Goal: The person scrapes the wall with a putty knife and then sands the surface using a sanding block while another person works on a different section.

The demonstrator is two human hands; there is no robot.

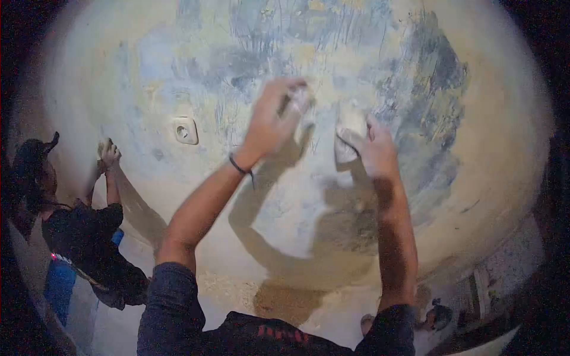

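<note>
Both my arms are raised in front of a wall (285, 196) with patchy blue-grey and yellowish paint. My left hand (278, 113), a dark band at its wrist, is curled round a small pale object (301, 99), blurred and close to the wall. My right hand (371, 145) grips a whitish, block-like piece (351, 127) between thumb and fingers, near the wall just right of the left hand. What either piece is made of cannot be made out. Shadows of my arms fall on the wall below.
A white wall socket (185, 130) is left of my left hand. At the far left a person in dark clothes (89, 243) has both hands (108, 155) up at the wall. Dim items, including an upright pale post (481, 291), stand at the lower right.
</note>
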